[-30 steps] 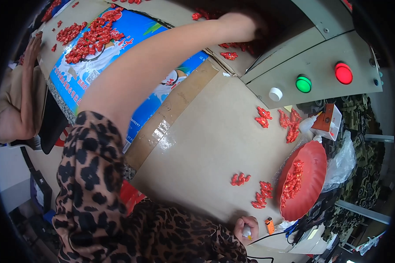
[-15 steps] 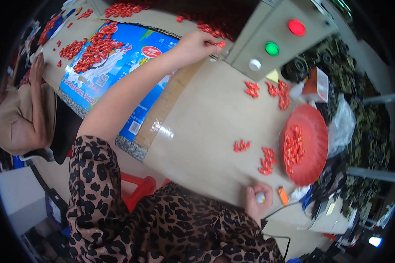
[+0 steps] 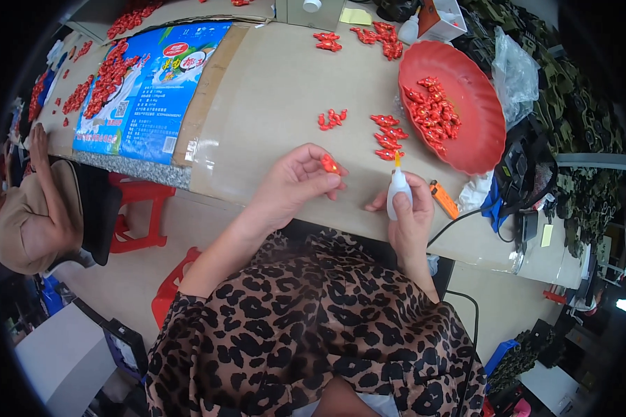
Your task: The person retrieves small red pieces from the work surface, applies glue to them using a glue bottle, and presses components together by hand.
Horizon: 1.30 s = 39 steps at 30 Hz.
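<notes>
Between the thumb and fingers of my left hand (image 3: 295,184) is a small red piece (image 3: 330,164) with a yellowish spot. My right hand (image 3: 412,212) grips a white squeeze bottle (image 3: 398,194) upright, its thin yellow nozzle pointing up and away from me. The two hands are apart, both near the front edge of the table. Just beyond the nozzle lies a row of red pieces (image 3: 389,133). A smaller group of red pieces (image 3: 332,119) sits farther left. At right, a red scalloped bowl (image 3: 483,132) holds a heap of similar pieces.
An orange lighter (image 3: 444,199) and a cable lie right of my right hand. More red pieces (image 3: 111,80) cover a blue printed cardboard sheet (image 3: 181,90) at left. A metal box (image 3: 302,15) stands at the back. Another person (image 3: 42,201) sits at the far left.
My left hand has come back from the metal box toward me, carrying the red piece. My right hand has raised the bottle so its nozzle shows. The view has shifted.
</notes>
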Tool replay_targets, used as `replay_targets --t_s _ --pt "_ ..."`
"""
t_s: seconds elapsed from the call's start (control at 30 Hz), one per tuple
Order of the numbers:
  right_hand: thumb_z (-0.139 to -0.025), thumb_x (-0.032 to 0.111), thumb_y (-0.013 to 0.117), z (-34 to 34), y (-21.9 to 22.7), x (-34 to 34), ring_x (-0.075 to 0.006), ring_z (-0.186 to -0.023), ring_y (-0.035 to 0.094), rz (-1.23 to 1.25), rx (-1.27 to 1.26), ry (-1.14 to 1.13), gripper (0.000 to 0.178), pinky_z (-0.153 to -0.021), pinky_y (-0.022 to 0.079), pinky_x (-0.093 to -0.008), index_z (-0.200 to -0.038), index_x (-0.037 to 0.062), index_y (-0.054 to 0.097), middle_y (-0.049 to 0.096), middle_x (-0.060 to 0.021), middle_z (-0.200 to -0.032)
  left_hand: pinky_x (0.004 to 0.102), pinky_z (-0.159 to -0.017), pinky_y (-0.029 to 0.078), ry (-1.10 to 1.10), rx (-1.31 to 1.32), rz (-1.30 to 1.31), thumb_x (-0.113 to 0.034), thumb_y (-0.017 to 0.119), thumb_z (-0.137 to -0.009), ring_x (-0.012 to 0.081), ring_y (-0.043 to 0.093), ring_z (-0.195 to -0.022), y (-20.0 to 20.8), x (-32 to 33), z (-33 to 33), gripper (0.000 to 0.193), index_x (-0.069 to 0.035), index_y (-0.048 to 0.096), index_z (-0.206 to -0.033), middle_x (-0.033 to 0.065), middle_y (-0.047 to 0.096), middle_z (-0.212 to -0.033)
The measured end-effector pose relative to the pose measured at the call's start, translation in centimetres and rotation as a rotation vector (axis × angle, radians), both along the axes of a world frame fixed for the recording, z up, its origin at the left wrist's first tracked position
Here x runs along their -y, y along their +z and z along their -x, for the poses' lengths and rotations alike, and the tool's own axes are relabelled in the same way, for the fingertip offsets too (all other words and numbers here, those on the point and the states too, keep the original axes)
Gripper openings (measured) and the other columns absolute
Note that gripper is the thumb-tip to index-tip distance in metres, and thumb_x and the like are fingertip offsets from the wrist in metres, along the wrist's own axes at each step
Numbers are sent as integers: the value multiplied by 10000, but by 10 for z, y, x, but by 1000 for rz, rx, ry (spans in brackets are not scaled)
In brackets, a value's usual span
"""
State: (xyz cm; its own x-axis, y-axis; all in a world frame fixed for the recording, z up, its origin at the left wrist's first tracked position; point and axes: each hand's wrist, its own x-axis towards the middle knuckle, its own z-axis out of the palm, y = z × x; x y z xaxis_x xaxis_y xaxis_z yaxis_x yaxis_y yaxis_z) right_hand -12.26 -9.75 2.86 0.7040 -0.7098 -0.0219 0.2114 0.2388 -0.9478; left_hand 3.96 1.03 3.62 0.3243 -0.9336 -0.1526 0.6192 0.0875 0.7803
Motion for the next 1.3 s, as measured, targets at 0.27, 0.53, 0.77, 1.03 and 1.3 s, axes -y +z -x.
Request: replay_targets --t_s 0.27,0.53,0.77,1.03,1.3 --pt "-808 137 542 -2 11 14 -103 -628 498 -287 146 -17 267 -501 361 -190 -1017 -6 457 528 -52 -827 198 -683 449 178 352 -69 1 589 -748 88 536 -759 -3 17 21 213 -6 468 -923 46 538 -831" --pt "-799 211 562 -8 0 20 -103 -625 442 -412 287 -131 228 -503 328 -209 -944 51 487 515 -49 -827 213 -725 439 286 526 -18 9 604 -733 87 527 -799 -20 20 27 221 4 480 -916 38 522 -865" --pt "-808 186 547 -22 7 13 -151 -654 494 -214 268 -138 221 -537 394 -245 -955 48 455 501 -89 -873 215 -728 444 336 436 7 26 598 -733 90 530 -800 -21 18 28 228 10 468 -920 48 522 -859" --pt "-784 68 560 -17 -6 0 -147 -685 512 150 269 -183 255 -582 436 -239 -969 22 392 472 -129 -929 211 -714 456 367 455 6 37 594 -731 91 539 -787 -21 18 29 227 14 458 -911 53 526 -846" --pt "-790 129 568 -16 -16 1 -147 -662 500 521 171 -222 294 -582 437 -242 -985 31 371 452 -141 -952 210 -721 456 355 487 -19 56 580 -734 96 536 -794 -23 19 29 227 14 446 -913 57 520 -850"
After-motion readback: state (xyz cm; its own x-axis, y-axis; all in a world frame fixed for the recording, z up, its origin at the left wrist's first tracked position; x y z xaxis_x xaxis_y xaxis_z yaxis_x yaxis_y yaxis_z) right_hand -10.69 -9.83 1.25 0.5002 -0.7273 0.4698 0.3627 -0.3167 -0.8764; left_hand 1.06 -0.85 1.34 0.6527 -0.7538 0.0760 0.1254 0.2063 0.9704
